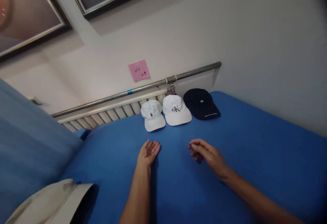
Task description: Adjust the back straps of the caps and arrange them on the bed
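Three caps lie in a row at the far edge of a blue bed sheet [255,149]: a white cap [152,115] with a small dark emblem, a white cap [176,109] with black letters, and a dark navy cap [200,103]. My left hand [148,152] hovers palm up over the sheet, fingers apart, a little short of the leftmost white cap. My right hand [206,155] is over the sheet to the right, fingers loosely curled and holding nothing, below the lettered cap.
A beige cap [51,202] lies at the near left on the sheet. Behind the caps run a metal pipe [143,87] and a slatted rail against a white wall with a pink sticky note [139,70]. A blue cushion [28,142] rises on the left.
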Motion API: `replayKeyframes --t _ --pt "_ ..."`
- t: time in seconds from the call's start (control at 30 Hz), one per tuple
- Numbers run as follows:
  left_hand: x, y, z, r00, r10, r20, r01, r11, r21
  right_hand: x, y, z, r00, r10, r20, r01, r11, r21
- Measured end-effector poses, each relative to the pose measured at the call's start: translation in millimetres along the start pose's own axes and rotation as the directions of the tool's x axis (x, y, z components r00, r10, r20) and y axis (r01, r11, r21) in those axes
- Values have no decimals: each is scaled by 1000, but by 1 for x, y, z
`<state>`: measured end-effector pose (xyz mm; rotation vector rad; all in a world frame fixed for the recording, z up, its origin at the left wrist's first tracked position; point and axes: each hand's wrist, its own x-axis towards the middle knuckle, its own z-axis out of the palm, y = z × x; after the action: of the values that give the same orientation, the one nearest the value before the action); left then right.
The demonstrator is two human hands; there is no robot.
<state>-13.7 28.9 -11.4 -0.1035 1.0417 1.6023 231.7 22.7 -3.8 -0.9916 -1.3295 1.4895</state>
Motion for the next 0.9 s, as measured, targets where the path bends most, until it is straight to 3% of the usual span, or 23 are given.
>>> replayKeyframes --t 0.23,0.4,0.53,0.67,0.8,0.9 --pt "63 7 45 997 67 -39 -69 997 -46 12 2 -1 998 18 66 -11 994 -106" --pt "76 14 52 993 106 -58 -108 993 -46 15 7 -2 991 32 130 -14 990 -137" --pt "55 16 30 995 99 -16 -100 994 -35 16 8 -3 988 64 144 -46 991 -126" --pt "18 12 -2 997 69 26 -68 998 -15 18 8 1 972 200 125 -207 977 50" --pt "-21 -8 -29 997 28 74 -29 1000 10 19 3 5 920 359 158 -392 854 344" --pt "-43 -25 -44 987 9 163 -24 995 92 21 -1 3 889 389 240 -457 747 482"
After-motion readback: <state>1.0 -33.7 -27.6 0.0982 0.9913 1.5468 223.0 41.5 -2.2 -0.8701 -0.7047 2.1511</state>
